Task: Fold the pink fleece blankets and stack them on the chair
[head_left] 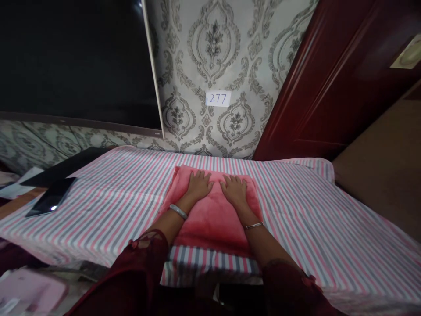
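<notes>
A folded pink-red cloth (pixel 210 215), plush like a towel or small blanket, lies flat on a striped tablecloth (pixel 121 206). My left hand (pixel 199 185) rests palm down on its far left part, fingers spread. On the far right part lies my right hand (pixel 234 189), also flat with the fingers apart. Both hands touch the top of the cloth, and neither grips it. The near side of the cloth is a darker red and reaches close to the table's front edge.
A dark tablet (pixel 52 197) lies at the left end of the table, beside a black flat object (pixel 66 164). Behind are a large television (pixel 79 66), a patterned wall with a paper marked 277 (pixel 218 98), and a dark red door (pixel 315 79). A pink item (pixel 31 292) sits lower left.
</notes>
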